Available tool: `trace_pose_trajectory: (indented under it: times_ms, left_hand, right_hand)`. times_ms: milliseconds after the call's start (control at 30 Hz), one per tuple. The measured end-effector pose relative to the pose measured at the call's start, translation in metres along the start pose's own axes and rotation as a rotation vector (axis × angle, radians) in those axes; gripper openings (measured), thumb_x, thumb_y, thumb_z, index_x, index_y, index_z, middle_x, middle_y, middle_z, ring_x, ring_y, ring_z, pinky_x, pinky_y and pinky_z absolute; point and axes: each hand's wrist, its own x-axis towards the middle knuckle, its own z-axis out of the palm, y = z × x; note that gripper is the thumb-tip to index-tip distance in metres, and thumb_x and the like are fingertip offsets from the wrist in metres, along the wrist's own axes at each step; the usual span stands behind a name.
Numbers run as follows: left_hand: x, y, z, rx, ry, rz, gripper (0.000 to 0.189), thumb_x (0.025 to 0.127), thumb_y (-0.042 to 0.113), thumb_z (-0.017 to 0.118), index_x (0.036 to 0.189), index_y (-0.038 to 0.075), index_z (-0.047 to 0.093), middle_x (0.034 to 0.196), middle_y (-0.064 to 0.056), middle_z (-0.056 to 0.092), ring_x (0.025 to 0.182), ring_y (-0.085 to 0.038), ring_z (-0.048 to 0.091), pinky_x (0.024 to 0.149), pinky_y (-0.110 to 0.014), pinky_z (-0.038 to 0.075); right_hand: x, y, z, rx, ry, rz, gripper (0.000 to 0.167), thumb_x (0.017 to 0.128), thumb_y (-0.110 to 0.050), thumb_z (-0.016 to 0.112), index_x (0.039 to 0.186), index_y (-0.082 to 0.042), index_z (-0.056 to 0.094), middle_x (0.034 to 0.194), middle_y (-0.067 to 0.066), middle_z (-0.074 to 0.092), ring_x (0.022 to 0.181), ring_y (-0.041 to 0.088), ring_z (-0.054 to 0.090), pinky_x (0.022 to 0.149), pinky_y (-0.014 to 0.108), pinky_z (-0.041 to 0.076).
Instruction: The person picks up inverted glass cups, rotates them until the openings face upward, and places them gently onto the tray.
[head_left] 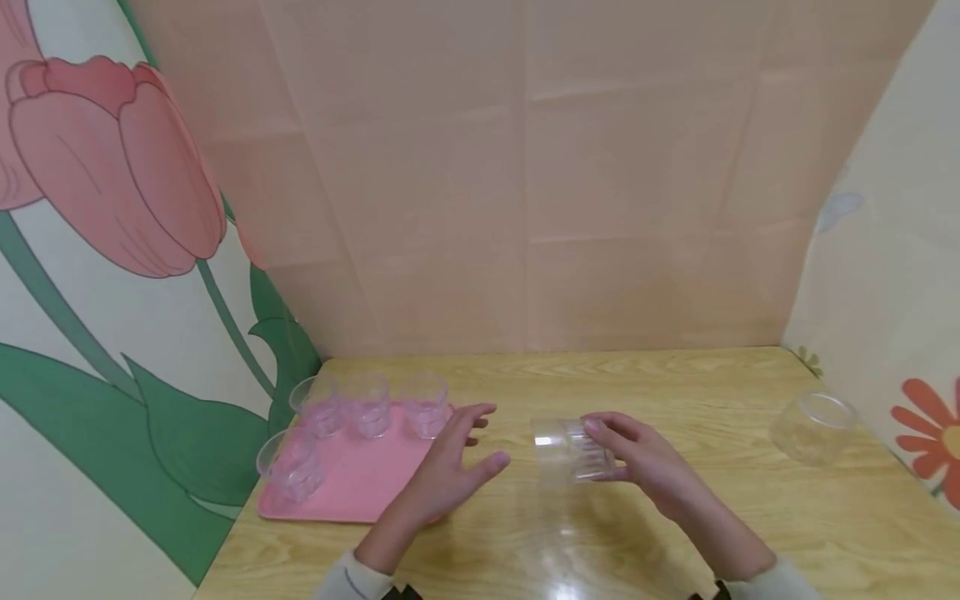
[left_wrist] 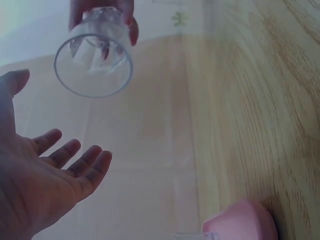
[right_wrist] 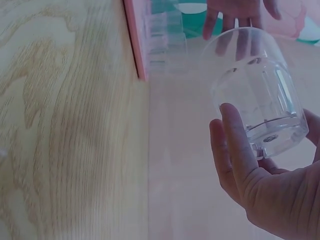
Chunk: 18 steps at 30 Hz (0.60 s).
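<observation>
My right hand [head_left: 645, 458] grips a clear glass [head_left: 573, 450] by its base, tipped on its side with the mouth toward the left hand. In the right wrist view the glass [right_wrist: 255, 95] shows ridged lower walls, with fingers and thumb around its lower end. My left hand [head_left: 446, 475] is held up to the left of the glass, apart from it. Its fingers are spread and hold nothing, as the left wrist view also shows of the hand [left_wrist: 50, 180]. Behind the left hand lies a pink tray [head_left: 360, 479], which carries several clear glasses [head_left: 367, 412].
Another clear glass container [head_left: 813, 429] sits at the right side of the wooden table [head_left: 675, 383]. A pinkish cloth [head_left: 525, 208] hangs behind the table. Walls with painted flowers [head_left: 112, 158] stand at both sides.
</observation>
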Motion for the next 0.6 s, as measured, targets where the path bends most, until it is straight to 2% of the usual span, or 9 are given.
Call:
trace_pose_trajectory:
  times_ms: [200,367,600]
  left_hand:
    - [0.003,0.0,0.006,-0.011,-0.021,0.041,0.067,0.094,0.047,0.069,0.152,0.034,0.037,0.15,0.003,0.044,0.132,-0.02,0.047,0.104,-0.048,0.047]
    - [0.005,0.003,0.009,-0.012,-0.035,0.054,0.071,0.092,0.049,0.07,0.152,0.032,0.037,0.151,0.001,0.044,0.134,-0.023,0.047,0.105,-0.048,0.047]
    - [0.006,0.006,0.012,-0.026,-0.067,0.039,0.075,0.09,0.049,0.073,0.153,0.036,0.034,0.152,0.003,0.042,0.135,-0.022,0.046,0.105,-0.047,0.047]
  right_hand:
    - [0.001,-0.001,0.004,0.053,-0.064,-0.033,0.06,0.106,-0.034,0.052,0.145,0.01,0.039,0.122,0.019,0.059,0.106,0.025,0.064,0.089,0.044,0.059]
    - [0.004,-0.002,0.009,0.069,-0.082,-0.041,0.06,0.107,-0.034,0.051,0.145,0.01,0.039,0.124,0.019,0.058,0.107,0.026,0.063,0.09,0.044,0.058]
    - [0.006,-0.003,0.016,0.097,-0.093,-0.022,0.062,0.106,-0.036,0.051,0.146,0.009,0.038,0.125,0.019,0.058,0.107,0.027,0.063,0.09,0.044,0.058]
